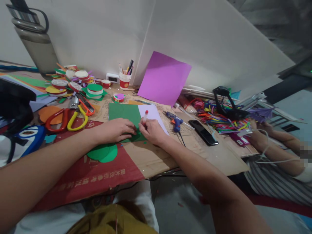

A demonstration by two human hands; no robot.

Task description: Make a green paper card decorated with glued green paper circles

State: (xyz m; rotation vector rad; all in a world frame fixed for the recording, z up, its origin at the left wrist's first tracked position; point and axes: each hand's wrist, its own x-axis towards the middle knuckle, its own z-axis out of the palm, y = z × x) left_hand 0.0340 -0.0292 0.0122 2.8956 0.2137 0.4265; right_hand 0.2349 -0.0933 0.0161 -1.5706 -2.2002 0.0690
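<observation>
My right hand [153, 131] is closed on a pen [145, 116] with a red end, which points up. The pen's tip is hidden behind my fingers, over the right part of a green paper sheet [123, 113]. My left hand [118, 130] lies on the same sheet with its fingers stretched out, holding nothing. A pale lilac sheet [152, 112] lies beside and partly under the green one. Close to my left wrist, cut green paper circles [104, 153] overlap on the red cardboard [97, 174].
Scissors [78, 118], a blue glue gun [176, 123] and a phone [203, 132] lie around the sheets. Behind stand a purple sheet [165, 78], a cup of pens [125, 80] and paper crafts [95, 91]. Another person's hands [259, 136] are at the right.
</observation>
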